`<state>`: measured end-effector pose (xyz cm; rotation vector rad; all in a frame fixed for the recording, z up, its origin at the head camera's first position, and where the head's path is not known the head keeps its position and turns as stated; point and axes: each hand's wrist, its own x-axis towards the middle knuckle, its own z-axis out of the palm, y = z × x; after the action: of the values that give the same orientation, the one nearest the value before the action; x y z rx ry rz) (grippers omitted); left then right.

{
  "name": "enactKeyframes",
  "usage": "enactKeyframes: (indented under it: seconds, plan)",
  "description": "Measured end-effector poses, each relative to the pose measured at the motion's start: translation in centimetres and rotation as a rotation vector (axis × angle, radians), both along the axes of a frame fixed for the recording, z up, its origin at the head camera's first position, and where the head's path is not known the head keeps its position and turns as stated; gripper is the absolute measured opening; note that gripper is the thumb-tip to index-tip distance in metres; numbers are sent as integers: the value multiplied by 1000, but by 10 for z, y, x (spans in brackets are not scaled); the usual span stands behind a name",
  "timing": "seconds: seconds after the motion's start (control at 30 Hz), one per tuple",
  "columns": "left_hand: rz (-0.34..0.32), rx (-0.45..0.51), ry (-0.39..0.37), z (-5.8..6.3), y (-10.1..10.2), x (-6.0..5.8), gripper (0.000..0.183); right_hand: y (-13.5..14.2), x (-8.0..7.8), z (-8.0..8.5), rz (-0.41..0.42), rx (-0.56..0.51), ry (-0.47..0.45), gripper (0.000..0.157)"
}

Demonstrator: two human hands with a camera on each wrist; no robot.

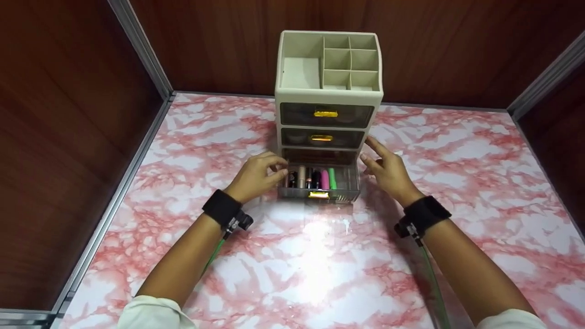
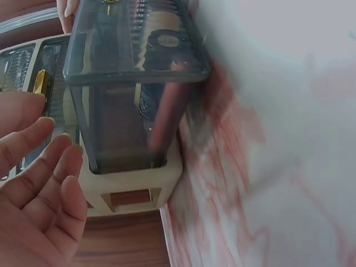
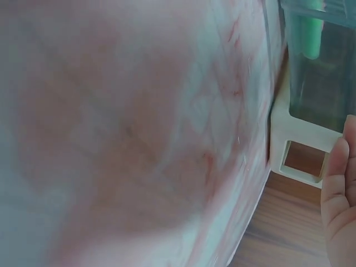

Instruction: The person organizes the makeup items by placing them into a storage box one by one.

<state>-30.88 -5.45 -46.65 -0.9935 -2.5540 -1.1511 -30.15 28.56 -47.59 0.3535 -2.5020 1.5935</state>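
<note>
A cream desktop organizer stands at the back of the table, its bottom clear drawer pulled out. Several makeup tubes lie in that drawer, among them a pink tube, a green tube and a beige tube. My left hand is at the drawer's left side, fingers loosely bent; the left wrist view shows nothing held in it. On the other side, my right hand has its fingers extended at the organizer's lower right side. Whether its fingertips touch the organizer I cannot tell.
Two upper drawers with gold handles are closed. The organizer's top has a large compartment and several small ones. Dark wood panels enclose the marbled pink-and-white table. Green cables trail from the wrist cameras.
</note>
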Motion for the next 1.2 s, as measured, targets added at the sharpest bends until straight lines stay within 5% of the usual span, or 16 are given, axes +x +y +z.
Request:
enactKeyframes:
  seconds: [0.3, 0.5, 0.67, 0.87, 1.2]
  plan:
    - [17, -75, -34, -7, -19, 15, 30, 10, 19, 2, -8, 235, -18, 52]
    - [-10, -140, 13, -14, -22, 23, 26, 8, 40, 1, 60, 364, -20, 48]
    - [7, -210, 71, -22, -18, 25, 26, 5, 51, -6, 117, 473, 66, 40]
    - [15, -276, 120, -30, -13, 25, 25, 1, 50, -18, 193, 578, 172, 14]
    - [47, -293, 170, -30, -9, 22, 11, -5, 46, -19, 166, 665, 287, 25]
